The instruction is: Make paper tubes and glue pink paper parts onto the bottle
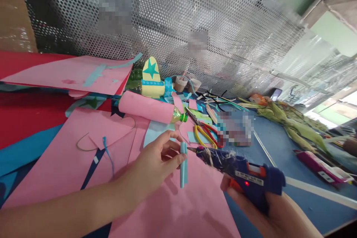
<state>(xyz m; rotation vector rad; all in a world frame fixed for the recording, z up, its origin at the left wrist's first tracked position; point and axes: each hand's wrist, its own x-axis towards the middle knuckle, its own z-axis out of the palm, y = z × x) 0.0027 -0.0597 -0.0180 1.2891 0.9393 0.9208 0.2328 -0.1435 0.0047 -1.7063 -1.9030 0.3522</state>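
In the head view, the left hand [160,160] comes in from the lower left and reaches the middle of the frame, its grip closed with thumb and fingers pinching a small light-blue paper roll [182,169] that stands upright at the centre, just below the picture's middle. The right hand [258,208], at the lower right, has its grip wrapped around the handle of a dark blue glue gun [237,167], with fingers by the orange trigger [236,185] and a small red light glowing on the side. The gun's nozzle [192,149] points left at the upper part of the roll; whether the two touch cannot be told. Beneath the left hand, a pink sheet [178,212] fills the lower centre, lying on the blue desk [267,143]. Above the hands, near the centre, a bottle wrapped in pink paper [147,107] lies on its side with its green neck toward the right, and just behind it is a yellow-wrapped bottle [152,89] with a star on its upright yellow piece. Right of the pink bottle are metal tools with yellow and red handles [205,134]. Large red paper [41,115] and pink sheets cover the left of the frame. Dry, leafy strips [281,115] lie at the right, above a purple item [318,167]. A perforated metal panel [167,11] spans the top.
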